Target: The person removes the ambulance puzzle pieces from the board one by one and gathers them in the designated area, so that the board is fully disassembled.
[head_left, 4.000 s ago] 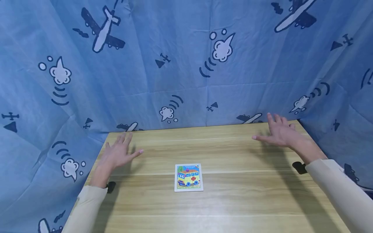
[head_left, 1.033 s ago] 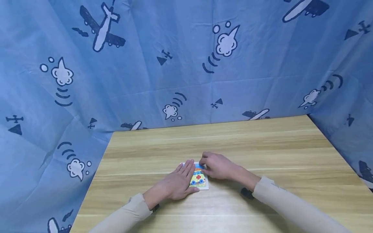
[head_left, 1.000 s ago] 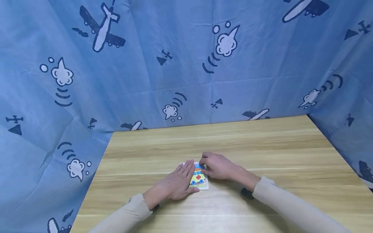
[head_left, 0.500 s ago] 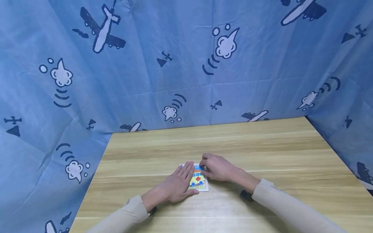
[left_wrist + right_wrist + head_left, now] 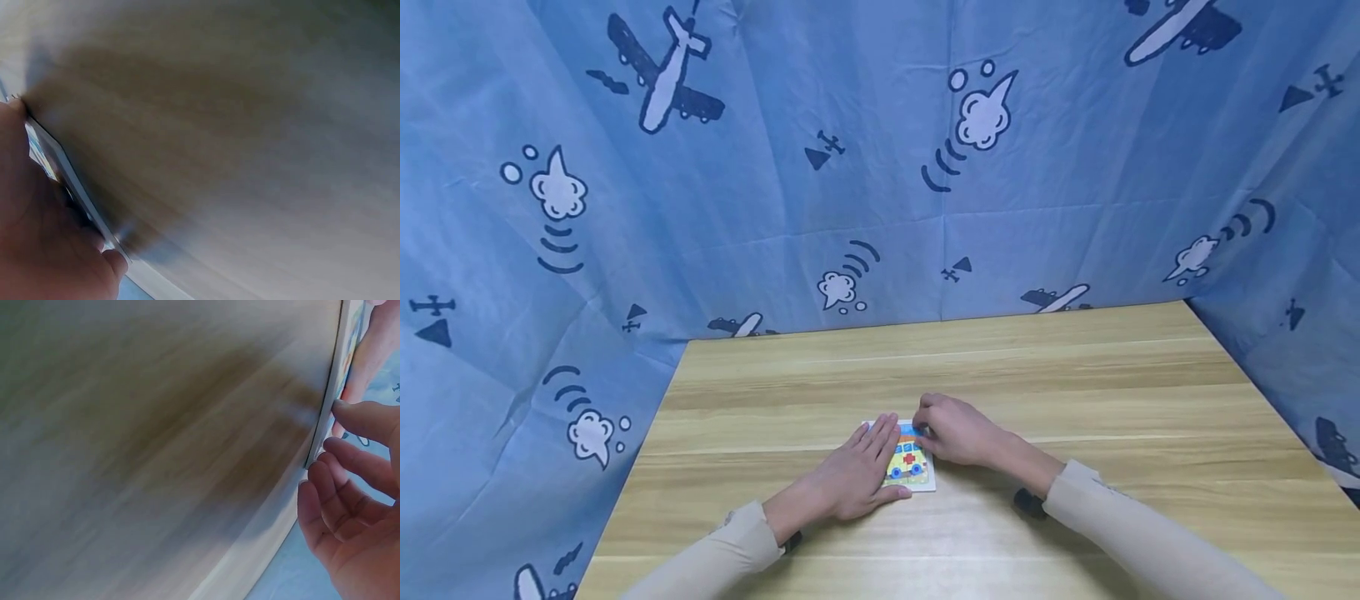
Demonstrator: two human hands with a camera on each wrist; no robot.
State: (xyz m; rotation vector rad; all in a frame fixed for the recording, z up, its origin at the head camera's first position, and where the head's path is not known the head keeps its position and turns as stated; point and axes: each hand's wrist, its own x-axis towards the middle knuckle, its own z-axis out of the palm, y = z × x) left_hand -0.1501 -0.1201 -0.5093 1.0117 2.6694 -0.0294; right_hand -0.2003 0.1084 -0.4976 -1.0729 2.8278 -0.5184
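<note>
A small ambulance board (image 5: pixel 913 463) lies flat on the wooden counter (image 5: pixel 1045 362).
The left hand (image 5: pixel 859 477) rests over the board's left part, fingers straight, thumb at the near edge; the right hand (image 5: pixel 961 431) is curled at its far right corner, thumb touching, though whether it pinches anything I cannot tell. Behind the counter hangs a blue airplane-print curtain (image 5: pixel 880 196).
</note>
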